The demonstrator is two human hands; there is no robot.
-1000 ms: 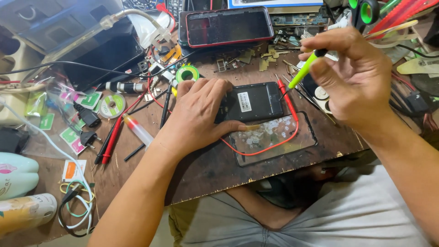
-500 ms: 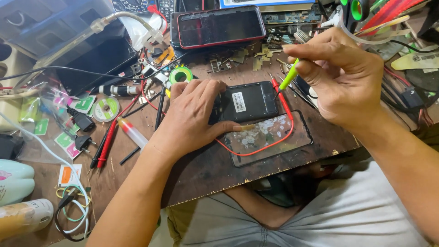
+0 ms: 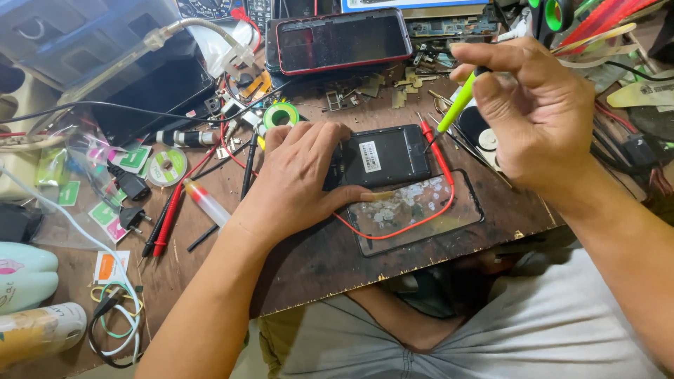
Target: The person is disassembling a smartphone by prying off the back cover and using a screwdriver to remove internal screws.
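My left hand (image 3: 298, 179) lies flat on the left part of a small black phone (image 3: 386, 156) with a white label, pinning it to the wooden board (image 3: 309, 260). My right hand (image 3: 537, 112) holds a lime-green screwdriver (image 3: 456, 109), its dark tip pointing down at the phone's upper right corner. A red probe with a red wire (image 3: 439, 158) runs along the phone's right side and loops back under my left hand. A dirty glass plate (image 3: 418, 210) sits just below the phone.
A red-edged phone (image 3: 340, 38) lies at the back. Solder spools (image 3: 166, 166) (image 3: 281, 114), a syringe (image 3: 207, 203), red and black probes (image 3: 168, 210), plugs and cables crowd the left. Bottles (image 3: 28, 302) stand at the far left. Tools clutter the right.
My right hand has lifted and shifted slightly back with the green screwdriver. The left hand has stayed pressed on the black phone.
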